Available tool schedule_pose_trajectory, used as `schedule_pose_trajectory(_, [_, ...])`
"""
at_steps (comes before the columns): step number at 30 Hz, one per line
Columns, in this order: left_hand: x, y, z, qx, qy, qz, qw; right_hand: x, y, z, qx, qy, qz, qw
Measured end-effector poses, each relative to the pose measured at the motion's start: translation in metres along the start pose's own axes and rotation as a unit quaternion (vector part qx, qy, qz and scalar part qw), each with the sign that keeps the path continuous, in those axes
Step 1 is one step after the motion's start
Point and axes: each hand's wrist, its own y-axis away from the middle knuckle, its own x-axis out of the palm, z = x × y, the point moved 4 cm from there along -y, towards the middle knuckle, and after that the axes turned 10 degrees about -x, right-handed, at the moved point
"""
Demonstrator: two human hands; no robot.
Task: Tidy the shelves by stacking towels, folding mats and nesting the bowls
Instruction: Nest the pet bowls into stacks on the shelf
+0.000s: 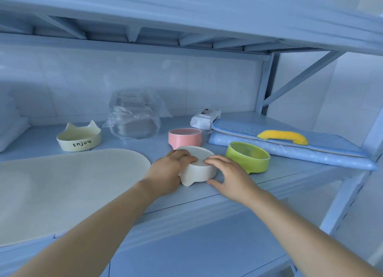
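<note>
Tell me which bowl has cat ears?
The cream bowl on the left, marked Enjoy. The pink bowl, white bowl and green bowl have plain round rims.

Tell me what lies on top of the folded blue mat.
A yellow curved piece lies on the blue mat, toward its front edge. The patch of mat beneath it is covered, and what the piece is cannot be told.

1. Both bare forearms reach forward from the lower corners and converge toward the middle.
2. The left hand point(169, 171) cups the left side of the white bowl point(199, 171), fingers curled over its rim.
3. The right hand point(228, 173) holds the bowl's right side, fingers laid on the rim and thumb stretched along the lower wall.
</note>
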Motion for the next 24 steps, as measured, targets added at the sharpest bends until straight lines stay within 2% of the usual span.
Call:
schedule_pose_trajectory(7, [-0.001,-0.002,-0.013,-0.038,0.020,-0.026,0.999,0.000,0.000,-0.019,-0.048,-0.034,-0.023,0.998])
schedule_pose_trajectory(13, [-0.010,0.006,-0.021,-0.041,0.021,-0.075,0.996,-0.004,-0.006,-0.022,-0.104,-0.042,-0.057,0.992])
schedule_pose_trajectory(20, [-0.045,0.008,-0.022,-0.064,0.039,-0.165,0.983,-0.015,-0.021,-0.017,-0.113,-0.118,-0.121,0.979])
schedule_pose_trajectory(24, [-0.068,0.003,-0.028,-0.067,0.019,-0.202,0.977,-0.022,-0.032,-0.014,-0.096,-0.177,-0.131,0.971])
